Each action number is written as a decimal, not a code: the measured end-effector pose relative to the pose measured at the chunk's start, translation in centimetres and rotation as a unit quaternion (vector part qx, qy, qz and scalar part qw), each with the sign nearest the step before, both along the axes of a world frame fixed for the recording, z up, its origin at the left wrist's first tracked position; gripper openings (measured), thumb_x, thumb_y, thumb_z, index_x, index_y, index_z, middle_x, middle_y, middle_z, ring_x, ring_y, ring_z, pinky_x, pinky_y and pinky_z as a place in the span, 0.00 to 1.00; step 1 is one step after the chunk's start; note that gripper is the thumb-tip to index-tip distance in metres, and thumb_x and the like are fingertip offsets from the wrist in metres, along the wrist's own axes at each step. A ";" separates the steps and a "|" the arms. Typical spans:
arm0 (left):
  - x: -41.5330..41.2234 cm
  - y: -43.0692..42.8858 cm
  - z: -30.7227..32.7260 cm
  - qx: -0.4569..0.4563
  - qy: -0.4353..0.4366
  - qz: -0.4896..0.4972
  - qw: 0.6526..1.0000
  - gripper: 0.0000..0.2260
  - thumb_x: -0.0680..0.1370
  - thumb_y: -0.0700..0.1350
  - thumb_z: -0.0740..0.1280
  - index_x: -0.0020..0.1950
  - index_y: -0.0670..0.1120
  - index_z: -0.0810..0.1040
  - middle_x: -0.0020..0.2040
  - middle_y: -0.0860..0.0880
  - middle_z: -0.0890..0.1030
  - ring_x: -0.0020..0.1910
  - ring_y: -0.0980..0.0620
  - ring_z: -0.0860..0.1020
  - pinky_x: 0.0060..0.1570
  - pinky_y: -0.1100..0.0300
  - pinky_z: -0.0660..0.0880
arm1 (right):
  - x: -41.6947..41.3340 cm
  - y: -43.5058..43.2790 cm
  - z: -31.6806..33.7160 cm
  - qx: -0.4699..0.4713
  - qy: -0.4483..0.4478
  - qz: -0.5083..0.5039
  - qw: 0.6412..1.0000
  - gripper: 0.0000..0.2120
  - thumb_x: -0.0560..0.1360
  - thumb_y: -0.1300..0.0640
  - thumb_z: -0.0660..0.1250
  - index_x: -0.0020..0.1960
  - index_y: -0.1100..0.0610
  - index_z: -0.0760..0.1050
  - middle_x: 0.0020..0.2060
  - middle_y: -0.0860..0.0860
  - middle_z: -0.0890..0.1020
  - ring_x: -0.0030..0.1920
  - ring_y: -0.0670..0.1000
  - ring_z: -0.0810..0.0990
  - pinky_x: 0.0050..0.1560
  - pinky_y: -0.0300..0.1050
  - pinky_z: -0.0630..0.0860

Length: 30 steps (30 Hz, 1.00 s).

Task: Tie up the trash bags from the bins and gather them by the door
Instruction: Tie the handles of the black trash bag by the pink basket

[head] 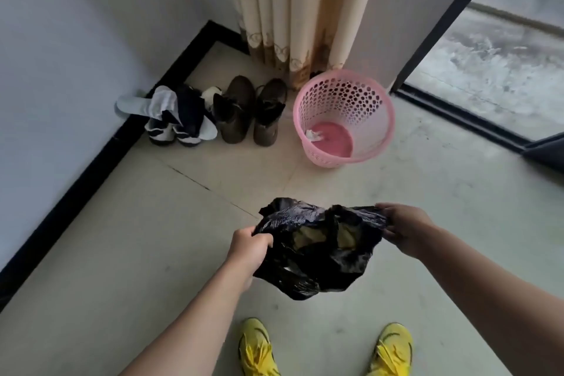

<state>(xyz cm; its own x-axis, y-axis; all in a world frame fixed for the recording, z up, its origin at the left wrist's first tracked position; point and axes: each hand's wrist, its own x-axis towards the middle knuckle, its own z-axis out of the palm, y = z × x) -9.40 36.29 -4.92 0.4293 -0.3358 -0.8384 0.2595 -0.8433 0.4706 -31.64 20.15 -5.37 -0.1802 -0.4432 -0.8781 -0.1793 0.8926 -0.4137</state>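
A black trash bag (317,250) hangs in the air in front of me, above the floor, with something yellowish showing inside its open mouth. My left hand (248,249) grips the bag's left rim. My right hand (403,229) pinches the right rim, and the mouth is stretched between the two. Beyond the bag, a pink perforated plastic bin (343,119) stands on the floor without a liner. A crumpled white tissue (314,135) lies on its bottom.
Brown boots (250,111) and a pile of shoes with socks (174,119) line the wall to the bin's left. A beige curtain (293,9) hangs behind them. A glass door with a black frame (457,113) runs along the right. My yellow shoes (323,351) are at the bottom.
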 end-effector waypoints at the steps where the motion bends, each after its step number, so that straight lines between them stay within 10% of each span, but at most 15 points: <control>1: -0.4 0.3 -2.4 0.003 0.015 0.012 1.000 0.07 0.68 0.35 0.65 0.33 0.45 0.71 0.31 0.46 0.73 0.29 0.48 0.70 0.26 0.66 0.66 | -0.2 0.1 -2.4 0.001 0.005 0.004 1.000 0.17 0.75 0.73 0.59 0.60 0.64 0.78 0.39 0.57 0.76 0.25 0.49 0.69 0.17 0.31 0.67; 5: -0.9 -0.2 -10.2 -0.035 0.131 0.088 0.987 0.04 0.74 0.41 0.68 0.47 0.41 0.79 0.44 0.39 0.80 0.36 0.43 0.78 0.28 0.58 0.77 | -0.6 -0.9 -10.2 -0.017 -0.045 -0.003 0.999 0.18 0.78 0.74 0.52 0.60 0.60 0.73 0.36 0.56 0.71 0.12 0.42 0.65 0.13 0.32 0.61; 10: 2.0 -3.3 -16.6 -0.171 0.202 0.130 0.956 0.18 0.79 0.58 0.57 0.48 0.46 0.78 0.38 0.42 0.83 0.35 0.45 0.80 0.33 0.56 0.76 | 0.2 -4.7 -16.4 -0.073 -0.190 -0.084 0.975 0.16 0.78 0.73 0.51 0.41 0.60 0.74 0.29 0.53 0.82 0.24 0.44 0.80 0.26 0.31 0.76; 16: 4.6 -5.6 -22.0 -0.229 -0.168 -0.071 0.956 0.08 0.74 0.33 0.66 0.49 0.45 0.76 0.43 0.50 0.79 0.44 0.52 0.76 0.41 0.65 0.76 | 0.1 -8.0 -21.9 -0.165 -0.259 -0.084 0.948 0.18 0.77 0.73 0.50 0.52 0.58 0.75 0.43 0.55 0.79 0.35 0.46 0.80 0.28 0.30 0.76; 23: 2.4 -6.4 -25.4 -0.246 -0.109 -0.260 0.927 0.11 0.75 0.34 0.66 0.49 0.49 0.81 0.43 0.54 0.84 0.37 0.63 0.81 0.34 0.71 0.75 | 1.5 -6.0 -25.7 -0.272 -0.203 -0.066 0.938 0.22 0.77 0.75 0.55 0.69 0.62 0.68 0.52 0.61 0.78 0.48 0.53 0.78 0.42 0.44 0.77; 27: 0.4 -7.2 -25.0 -0.287 -0.136 -0.134 0.939 0.09 0.70 0.33 0.70 0.32 0.43 0.76 0.25 0.54 0.77 0.22 0.60 0.73 0.23 0.71 0.67 | 0.3 -3.5 -25.0 -0.360 -0.107 -0.024 0.927 0.22 0.78 0.60 0.62 0.72 0.59 0.66 0.60 0.59 0.77 0.54 0.53 0.79 0.58 0.55 0.77; 30: 0.7 -7.3 -25.5 -0.293 -0.165 0.025 0.941 0.16 0.71 0.36 0.69 0.29 0.46 0.67 0.21 0.53 0.70 0.22 0.53 0.69 0.24 0.64 0.64 | -0.9 0.1 -24.8 -0.469 -0.050 0.125 0.873 0.32 0.70 0.35 0.67 0.69 0.49 0.67 0.65 0.52 0.77 0.57 0.45 0.78 0.59 0.46 0.75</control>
